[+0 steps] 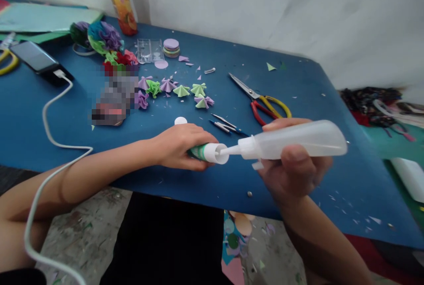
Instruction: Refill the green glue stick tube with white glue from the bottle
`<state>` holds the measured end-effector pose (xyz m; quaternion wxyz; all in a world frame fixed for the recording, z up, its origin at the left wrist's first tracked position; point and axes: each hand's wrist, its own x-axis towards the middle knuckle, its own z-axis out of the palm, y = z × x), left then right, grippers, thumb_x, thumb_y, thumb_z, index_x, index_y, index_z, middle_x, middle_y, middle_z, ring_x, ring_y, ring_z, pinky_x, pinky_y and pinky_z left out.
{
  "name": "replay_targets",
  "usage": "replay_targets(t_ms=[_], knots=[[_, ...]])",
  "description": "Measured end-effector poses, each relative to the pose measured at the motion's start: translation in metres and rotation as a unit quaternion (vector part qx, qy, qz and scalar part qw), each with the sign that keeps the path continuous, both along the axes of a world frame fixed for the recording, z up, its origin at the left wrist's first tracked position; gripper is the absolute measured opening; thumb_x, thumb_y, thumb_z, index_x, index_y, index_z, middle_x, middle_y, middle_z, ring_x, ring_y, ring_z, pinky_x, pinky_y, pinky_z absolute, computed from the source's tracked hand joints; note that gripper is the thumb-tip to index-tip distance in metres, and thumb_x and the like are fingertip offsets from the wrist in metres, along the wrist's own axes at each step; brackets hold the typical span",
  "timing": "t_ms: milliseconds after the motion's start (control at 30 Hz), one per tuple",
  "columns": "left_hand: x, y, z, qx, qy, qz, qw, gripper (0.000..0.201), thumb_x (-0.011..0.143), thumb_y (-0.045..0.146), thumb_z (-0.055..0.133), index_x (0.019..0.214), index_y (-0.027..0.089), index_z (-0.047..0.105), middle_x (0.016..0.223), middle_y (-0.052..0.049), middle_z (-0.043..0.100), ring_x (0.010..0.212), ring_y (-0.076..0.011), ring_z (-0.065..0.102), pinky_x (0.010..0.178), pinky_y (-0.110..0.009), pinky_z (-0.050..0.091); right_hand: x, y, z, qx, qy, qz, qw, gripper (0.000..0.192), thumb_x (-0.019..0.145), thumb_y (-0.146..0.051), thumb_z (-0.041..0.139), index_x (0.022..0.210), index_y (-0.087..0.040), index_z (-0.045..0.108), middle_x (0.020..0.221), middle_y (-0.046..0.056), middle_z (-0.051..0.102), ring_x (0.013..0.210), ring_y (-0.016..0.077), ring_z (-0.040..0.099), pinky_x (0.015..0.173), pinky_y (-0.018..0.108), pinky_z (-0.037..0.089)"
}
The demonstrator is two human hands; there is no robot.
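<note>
My left hand [185, 146] is wrapped around a green-and-white glue stick [208, 153], its white open end facing right. My right hand [294, 168] grips a translucent white squeeze bottle [298, 139], held almost level. The narrow nozzle points left and its tip is at the mouth of the glue stick; whether it touches the inside is unclear. A white cap or disc [180, 120] lies just behind my left hand. Past the bottle rest tweezers [228, 126] and red-and-yellow-handled scissors [260, 97].
Folded purple and green paper flowers [181, 90] lie mid-table, near a stack of paper circles [171, 47] and a clear plastic case [150, 51]. A drink bottle [122, 4] stands by the wall. A phone [36, 57] trails a white cable [46, 121] across my left arm.
</note>
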<state>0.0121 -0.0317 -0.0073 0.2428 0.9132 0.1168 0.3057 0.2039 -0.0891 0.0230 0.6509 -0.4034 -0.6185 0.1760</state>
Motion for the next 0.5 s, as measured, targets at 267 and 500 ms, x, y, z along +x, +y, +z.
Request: replay_targets(t_ms=[267, 500], knots=[[-0.0007, -0.0009, 0.0016, -0.001, 0.012, 0.007, 1.000, 0.023, 0.081, 0.026, 0.058, 0.100, 0.014, 0.061, 0.087, -0.008, 0.069, 0.079, -0.0178, 0.064, 0.072, -0.027, 0.047, -0.0033, 0.0015, 0.0011, 0.026, 0.019, 0.009, 0.999, 0.015, 0.079, -0.038, 0.062, 0.078, -0.025, 0.071, 0.079, 0.002, 0.066, 0.060, 0.0184, 0.061, 0.048, 0.031, 0.048], [-0.0003, -0.0025, 0.0029, -0.010, 0.021, 0.011, 1.000, 0.024, 0.080, 0.028, 0.058, 0.099, 0.014, 0.061, 0.086, -0.008, 0.069, 0.078, -0.0178, 0.064, 0.072, -0.027, 0.046, -0.0051, 0.0070, 0.0001, 0.054, 0.044, 0.018, 0.997, 0.015, 0.076, -0.034, 0.063, 0.077, -0.021, 0.072, 0.072, 0.001, 0.066, 0.057, 0.0152, 0.060, 0.045, 0.026, 0.045]])
